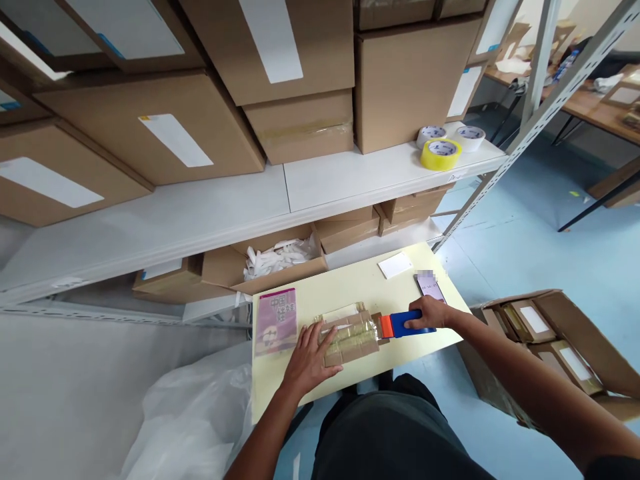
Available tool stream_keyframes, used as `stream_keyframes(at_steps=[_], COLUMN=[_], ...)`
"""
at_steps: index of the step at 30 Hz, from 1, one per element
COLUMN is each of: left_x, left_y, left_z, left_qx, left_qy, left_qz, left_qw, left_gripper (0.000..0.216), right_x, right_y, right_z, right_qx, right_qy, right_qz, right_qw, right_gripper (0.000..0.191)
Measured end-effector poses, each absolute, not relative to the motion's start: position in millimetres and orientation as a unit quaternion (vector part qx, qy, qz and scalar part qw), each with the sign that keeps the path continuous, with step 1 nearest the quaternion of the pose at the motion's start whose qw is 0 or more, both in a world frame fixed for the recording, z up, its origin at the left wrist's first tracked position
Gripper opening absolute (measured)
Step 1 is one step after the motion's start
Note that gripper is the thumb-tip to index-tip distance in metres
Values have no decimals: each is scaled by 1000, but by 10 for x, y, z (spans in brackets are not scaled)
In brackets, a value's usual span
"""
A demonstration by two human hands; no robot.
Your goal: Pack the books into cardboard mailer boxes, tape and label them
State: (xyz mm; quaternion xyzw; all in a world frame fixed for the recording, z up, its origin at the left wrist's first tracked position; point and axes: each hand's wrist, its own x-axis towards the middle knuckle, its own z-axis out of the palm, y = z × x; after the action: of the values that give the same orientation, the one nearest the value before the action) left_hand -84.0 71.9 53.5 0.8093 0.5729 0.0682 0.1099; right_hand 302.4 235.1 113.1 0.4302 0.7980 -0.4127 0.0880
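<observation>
A small brown cardboard parcel (353, 333), shiny with clear tape, lies on a pale yellow table (350, 280). My left hand (309, 357) rests flat on the parcel's left end, fingers spread, holding it down. My right hand (429, 312) is closed around the blue handle of a tape dispenser (400, 324), whose orange head touches the parcel's right end. A purple book (275, 321) lies just left of the parcel.
A white card (395, 265) and a phone (431, 287) lie at the table's far right. Shelves behind hold large cartons (150, 127) and tape rolls (441, 153). An open carton (545, 333) stands on the floor at right, a clear plastic bag (195, 413) at left.
</observation>
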Motion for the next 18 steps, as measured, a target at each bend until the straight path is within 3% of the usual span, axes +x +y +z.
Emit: stream_keyframes(at_steps=[8, 18], left_x=[-405, -377], left_y=[892, 883], left_z=[552, 529], left_qx=[815, 822], left_qy=[559, 557], left_qz=[58, 41], left_qw=[138, 108], left_gripper=[108, 95], right_x=[3007, 3352], right_y=[2423, 2390], right_z=[999, 1116], right_qx=[413, 436], right_qy=[815, 809], right_qz=[-398, -387], right_qw=[81, 80], right_gripper=[50, 44])
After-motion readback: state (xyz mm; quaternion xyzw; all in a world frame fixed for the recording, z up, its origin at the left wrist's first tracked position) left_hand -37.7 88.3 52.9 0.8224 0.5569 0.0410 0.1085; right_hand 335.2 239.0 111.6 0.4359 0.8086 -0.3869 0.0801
